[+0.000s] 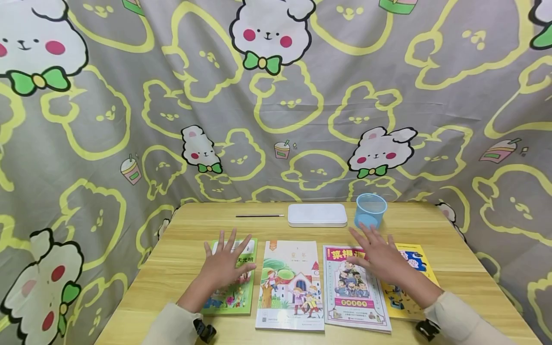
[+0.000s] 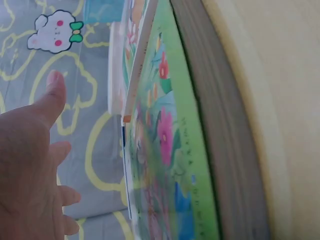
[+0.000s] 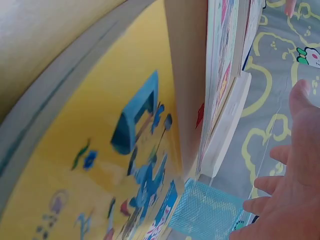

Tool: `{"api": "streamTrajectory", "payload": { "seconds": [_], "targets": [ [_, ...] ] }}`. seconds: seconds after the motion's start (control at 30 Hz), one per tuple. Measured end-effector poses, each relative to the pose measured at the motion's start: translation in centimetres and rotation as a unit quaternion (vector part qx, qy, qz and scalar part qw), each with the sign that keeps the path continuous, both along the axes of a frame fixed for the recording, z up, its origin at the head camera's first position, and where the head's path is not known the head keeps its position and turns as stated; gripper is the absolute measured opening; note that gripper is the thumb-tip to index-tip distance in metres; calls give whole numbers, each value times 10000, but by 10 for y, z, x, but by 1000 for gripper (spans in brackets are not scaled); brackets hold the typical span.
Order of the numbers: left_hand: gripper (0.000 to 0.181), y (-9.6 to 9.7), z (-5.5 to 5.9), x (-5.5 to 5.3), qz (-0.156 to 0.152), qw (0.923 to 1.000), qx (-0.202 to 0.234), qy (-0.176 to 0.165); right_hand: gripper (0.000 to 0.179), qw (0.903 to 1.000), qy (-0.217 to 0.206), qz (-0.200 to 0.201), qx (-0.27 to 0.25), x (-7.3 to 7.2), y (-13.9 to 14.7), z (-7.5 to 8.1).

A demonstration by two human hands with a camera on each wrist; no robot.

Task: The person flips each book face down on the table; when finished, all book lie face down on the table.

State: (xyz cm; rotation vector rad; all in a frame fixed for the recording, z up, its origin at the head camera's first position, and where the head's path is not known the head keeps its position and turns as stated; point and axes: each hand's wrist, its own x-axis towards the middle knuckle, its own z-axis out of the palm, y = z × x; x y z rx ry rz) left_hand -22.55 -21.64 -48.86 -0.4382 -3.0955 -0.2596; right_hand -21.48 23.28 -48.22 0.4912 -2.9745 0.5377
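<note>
Four books would be a count, so each is told by its cover. My left hand [image 1: 227, 264], fingers spread, hovers over a green-covered book [image 1: 241, 297] at the left; in the left wrist view its flowery cover [image 2: 165, 125] stands beside the hand. Spread as well, my right hand [image 1: 381, 256] is above a pink-and-white book [image 1: 353, 306] and a yellow book [image 1: 403, 302] that it partly hides. The yellow cover [image 3: 100, 150] fills much of the right wrist view. Between the hands lies a book with a white castle picture [image 1: 289, 287]. Neither hand holds anything.
Behind the books, a thin dark stick [image 1: 260, 215] lies beside a white flat case [image 1: 317, 214]. A blue mesh cup [image 1: 371, 211] stands at the back right of the wooden table [image 1: 159, 282]. A grey patterned curtain [image 1: 319, 110] hangs around the table.
</note>
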Motion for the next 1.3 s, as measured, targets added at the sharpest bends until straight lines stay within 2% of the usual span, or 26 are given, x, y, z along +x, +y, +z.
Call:
{"api": "streamTrajectory", "payload": {
  "seconds": [0.23,0.6,1.03,1.3],
  "targets": [
    [83,-4,-4,5,51,9999,94,11,85,9998,162,130,67,-4,-10,-3],
    [84,-12,-10,11,149,9998,-80,-82,88,9984,298,438,214,-12,-29,-6],
    [88,-24,-14,26,228,9994,-65,-234,85,9972,290,594,337,-23,-50,-9],
    [87,-34,-19,36,329,9990,-84,-283,86,9965,137,757,322,-28,-64,-6]
  ]
}}
